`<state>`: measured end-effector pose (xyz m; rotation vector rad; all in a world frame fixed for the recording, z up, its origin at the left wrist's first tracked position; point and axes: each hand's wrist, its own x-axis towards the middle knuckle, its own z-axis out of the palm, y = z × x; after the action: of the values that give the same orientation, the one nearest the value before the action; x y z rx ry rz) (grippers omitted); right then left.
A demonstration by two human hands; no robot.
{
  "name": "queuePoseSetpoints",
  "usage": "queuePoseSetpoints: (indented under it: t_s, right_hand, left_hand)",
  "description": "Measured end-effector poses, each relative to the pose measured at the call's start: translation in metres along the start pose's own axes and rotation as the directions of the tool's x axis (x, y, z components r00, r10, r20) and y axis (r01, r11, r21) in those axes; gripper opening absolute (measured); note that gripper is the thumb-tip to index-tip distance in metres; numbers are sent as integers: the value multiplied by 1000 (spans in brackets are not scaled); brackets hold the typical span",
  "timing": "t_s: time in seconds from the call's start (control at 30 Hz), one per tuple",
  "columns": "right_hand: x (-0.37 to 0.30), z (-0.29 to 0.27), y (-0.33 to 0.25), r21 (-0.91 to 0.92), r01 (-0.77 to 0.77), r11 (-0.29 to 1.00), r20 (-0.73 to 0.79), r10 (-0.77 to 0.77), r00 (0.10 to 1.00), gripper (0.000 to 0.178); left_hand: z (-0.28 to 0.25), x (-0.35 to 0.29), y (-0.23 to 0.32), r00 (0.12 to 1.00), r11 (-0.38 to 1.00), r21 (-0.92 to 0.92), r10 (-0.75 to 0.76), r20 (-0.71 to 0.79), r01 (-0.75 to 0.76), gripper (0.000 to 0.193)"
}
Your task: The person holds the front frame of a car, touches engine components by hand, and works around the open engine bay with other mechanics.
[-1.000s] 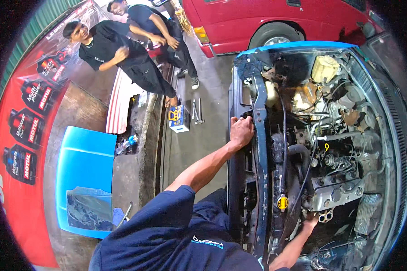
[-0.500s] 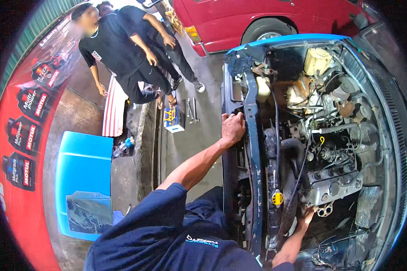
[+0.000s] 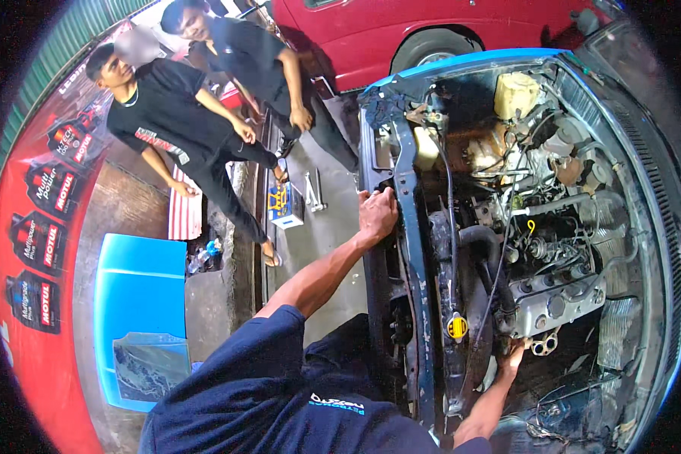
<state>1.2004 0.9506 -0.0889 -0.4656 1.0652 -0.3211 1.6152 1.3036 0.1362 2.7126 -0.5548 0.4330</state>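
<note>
Barely shifted, left hand [image 3: 376,213] fingers stay curled over the blue metal radiator support panel [image 3: 405,227], while right hand [image 3: 513,354] fingers remain hidden below the grey engine block [image 3: 552,299], grip unclear.

The left hand [image 3: 376,214] grips the blue front crossmember [image 3: 407,227]; open concrete floor [image 3: 333,234] lies outboard of this grip. Inboard, the black radiator hose [image 3: 480,250] and yellow cap [image 3: 457,327] crowd the gap. The right hand [image 3: 513,354] sits wedged below the engine block [image 3: 552,295], with loose wiring [image 3: 560,412] beneath it.
</note>
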Motion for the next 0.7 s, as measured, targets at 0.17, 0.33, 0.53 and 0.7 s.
queuePoseSetpoints:
  t_s: [0.17, 0.33, 0.53, 0.7]
  right_hand:
    - [6, -10, -6, 55, -76, 996, 255, 59, 965, 64]
    - [-29, 28, -7, -144, 44, 989, -58, -52, 997, 62]
    - [-18, 10, -12, -99, 44, 994, 58, -38, 998, 61]
    - [-6, 8, -2, -87, 62, 994, -23, -64, 998, 62]
  left_hand:
    - [3, 2, 3, 1000, 1000, -27, -2, -7, 2, 14]
    - [1, -1, -4, 1000, 999, -28, -19, -12, 19, 14]
    - [-2, 2, 6, 999, 996, -92, -26, -27, 23, 15]
    - [-7, 1, 1, 1000, 996, -90, -26, -5, 26, 15]
